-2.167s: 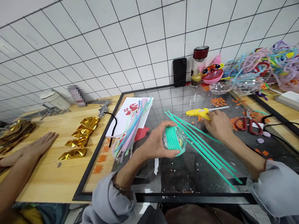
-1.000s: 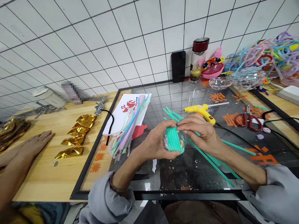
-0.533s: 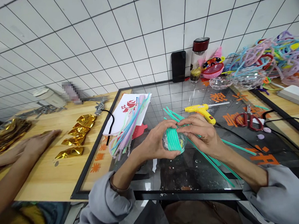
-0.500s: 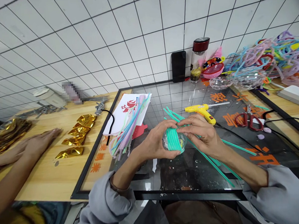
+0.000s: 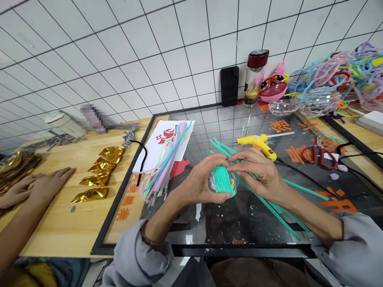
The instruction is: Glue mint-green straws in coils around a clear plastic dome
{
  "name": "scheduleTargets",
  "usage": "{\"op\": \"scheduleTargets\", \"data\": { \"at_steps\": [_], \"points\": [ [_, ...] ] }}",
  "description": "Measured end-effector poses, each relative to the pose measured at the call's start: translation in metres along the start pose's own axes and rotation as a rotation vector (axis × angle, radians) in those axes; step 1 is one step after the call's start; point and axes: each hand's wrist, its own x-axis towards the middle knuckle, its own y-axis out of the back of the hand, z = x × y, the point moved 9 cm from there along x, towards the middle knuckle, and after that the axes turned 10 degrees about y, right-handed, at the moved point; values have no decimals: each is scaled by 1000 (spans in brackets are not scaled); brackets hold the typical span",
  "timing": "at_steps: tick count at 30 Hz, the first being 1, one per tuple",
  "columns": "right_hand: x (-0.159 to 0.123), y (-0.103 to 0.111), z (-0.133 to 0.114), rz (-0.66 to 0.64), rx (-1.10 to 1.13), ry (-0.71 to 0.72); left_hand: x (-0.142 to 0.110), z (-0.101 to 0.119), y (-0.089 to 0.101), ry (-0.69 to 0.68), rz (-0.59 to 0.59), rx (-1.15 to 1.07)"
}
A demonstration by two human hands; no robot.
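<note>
Head view: worktop edge (image 5: 245, 252) running nearer than the ball (image 5: 223, 181), strips (image 5: 268, 205) lying right.
Left hand (image 5: 199, 183) is clasping it; right hand (image 5: 262, 173) is curling against it, pinch unclear.

One left hand (image 5: 200, 182) and one right hand (image 5: 260, 169) meet at one ball (image 5: 223, 180). Beyond the right: one glue gun (image 5: 257, 143), one phone (image 5: 230, 86), one bottle (image 5: 251, 96). To its right: one scissors (image 5: 328, 160), two lilac discs (image 5: 334, 177). Left of the left hand: one white sheet (image 5: 149, 151), four gold foils (image 5: 101, 167), a co-worker's two hands (image 5: 48, 187).
</note>
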Motion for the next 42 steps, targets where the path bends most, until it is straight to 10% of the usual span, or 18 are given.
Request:
{"op": "scheduleTargets", "data": {
  "at_steps": [11, 24, 42],
  "points": [
    [-8, 14, 24, 182, 160, -223, 1, -5, 4, 13, 5, -42],
    [-50, -38, 61, -75, 626, -807, -5, 3, 1, -104, -32, -24],
    [-30, -21, 42, 9, 606, -549, -21, 15, -5, -151, -51, 167]
  ]
}}
